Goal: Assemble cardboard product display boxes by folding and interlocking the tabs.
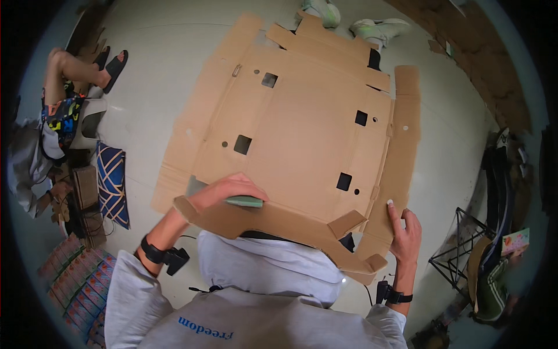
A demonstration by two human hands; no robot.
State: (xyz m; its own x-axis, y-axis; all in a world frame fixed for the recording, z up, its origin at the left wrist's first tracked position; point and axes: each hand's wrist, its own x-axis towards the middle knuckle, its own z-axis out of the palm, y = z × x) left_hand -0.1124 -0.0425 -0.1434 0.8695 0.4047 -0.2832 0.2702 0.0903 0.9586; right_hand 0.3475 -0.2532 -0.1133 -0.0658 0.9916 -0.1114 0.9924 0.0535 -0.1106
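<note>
Nearest, soft grey cloth shirt; a black strap with a small black device circles each wrist. The near flap of the cardboard sheet [314, 136] stands folded up before the torso, its edge curved, with a small bent tab [347, 224] near its right end. Left hand [229, 189]: forearm angled inward, palm down, fingers together and pointing right over a flat green piece [244, 201] just behind that flap; cannot tell whether it grips the piece. Right hand [405, 232]: upright at the outer edge of the long right flap [401, 157], thumb reaching to a round hole, other fingers bent; closure on the edge cannot be told. Sheet: broad, smooth, brown, creased, with four square cutouts and smaller round holes, spread ahead of the torso between the hands and beyond. Farther: glossy pale floor [157, 70], pale shoes [381, 27] past the sheet's far end.
</note>
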